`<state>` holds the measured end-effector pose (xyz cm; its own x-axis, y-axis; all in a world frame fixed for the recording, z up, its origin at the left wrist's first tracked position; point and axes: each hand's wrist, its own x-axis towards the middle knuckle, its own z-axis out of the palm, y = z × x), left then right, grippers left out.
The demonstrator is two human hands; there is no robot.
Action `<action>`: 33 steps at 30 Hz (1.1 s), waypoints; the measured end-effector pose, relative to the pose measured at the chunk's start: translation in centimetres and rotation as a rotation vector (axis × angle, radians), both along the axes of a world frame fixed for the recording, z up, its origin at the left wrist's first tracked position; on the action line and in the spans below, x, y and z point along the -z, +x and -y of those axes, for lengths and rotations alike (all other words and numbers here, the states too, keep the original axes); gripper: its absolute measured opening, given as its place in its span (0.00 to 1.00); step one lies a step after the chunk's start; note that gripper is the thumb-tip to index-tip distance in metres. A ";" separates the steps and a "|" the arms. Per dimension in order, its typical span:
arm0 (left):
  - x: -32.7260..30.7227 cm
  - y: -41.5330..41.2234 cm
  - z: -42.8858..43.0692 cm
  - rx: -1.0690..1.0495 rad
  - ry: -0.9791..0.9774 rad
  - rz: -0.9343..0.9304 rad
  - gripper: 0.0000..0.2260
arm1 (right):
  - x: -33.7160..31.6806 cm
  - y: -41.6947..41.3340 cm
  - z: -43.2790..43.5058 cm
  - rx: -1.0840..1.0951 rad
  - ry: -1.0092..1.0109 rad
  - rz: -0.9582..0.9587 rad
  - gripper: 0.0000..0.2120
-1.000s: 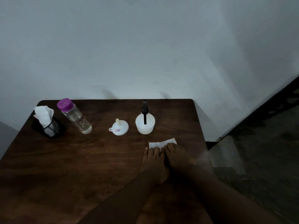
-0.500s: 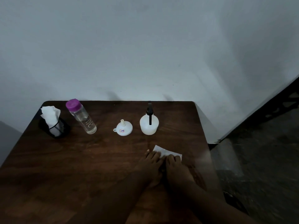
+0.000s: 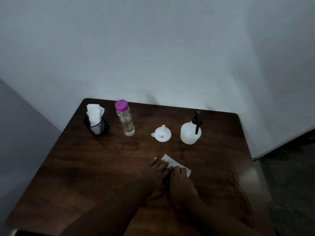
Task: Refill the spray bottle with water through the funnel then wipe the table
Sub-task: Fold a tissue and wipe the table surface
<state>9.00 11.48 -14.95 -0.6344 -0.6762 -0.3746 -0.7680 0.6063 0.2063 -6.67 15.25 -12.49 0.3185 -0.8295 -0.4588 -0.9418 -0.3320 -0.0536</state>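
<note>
I am looking down on a dark wooden tabletop [image 3: 85, 167] that is meeting a pale wall [image 3: 153, 48], which is filling the upper half of the frame. A dark floor [image 3: 293, 176] is showing at the right.

The far edge is running along the wall and the right edge is dropping off toward the floor. Bare wood is lying open across the left and lower left.

Along the far side, from left to right and each apart from its neighbour, these are standing:
- a black tissue holder [image 3: 96, 126]
- a clear water bottle [image 3: 126, 120] with a purple cap
- a white funnel [image 3: 161, 134], mouth down and spout up
- the white spray bottle [image 3: 190, 132], with its black head on

In the lower centre, below the funnel and spray bottle, my left hand [image 3: 156, 178] and right hand [image 3: 182, 186] are lying flat side by side. Their fingers are straight and gripping nothing, and the fingertips are pressing a white tissue [image 3: 170, 161] onto the wood.
</note>
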 end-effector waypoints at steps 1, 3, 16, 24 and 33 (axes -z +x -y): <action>-0.1 1.2 0.1 -0.006 0.010 -0.001 0.32 | -0.2 1.2 0.3 0.002 -0.001 0.016 0.32; -0.5 2.7 0.3 -0.013 0.019 -0.005 0.33 | -0.4 2.7 0.4 -0.017 -0.004 0.021 0.33; 0.0 14.7 2.0 -0.145 0.011 -0.003 0.34 | 5.1 14.6 4.7 -0.179 -0.117 -0.092 0.28; 0.6 20.7 2.6 -0.252 -0.039 0.013 0.33 | 5.6 21.0 7.1 -0.268 -0.154 -0.135 0.27; 1.0 25.5 1.3 -0.442 -0.101 -0.010 0.30 | 5.4 25.9 8.4 -0.461 -0.197 -0.174 0.28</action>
<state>34.51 10.18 -15.93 -0.2802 -0.9158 -0.2877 -0.9559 0.2385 0.1716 19.25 6.81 -17.85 0.6035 -0.6968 -0.3875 -0.6847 -0.7020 0.1958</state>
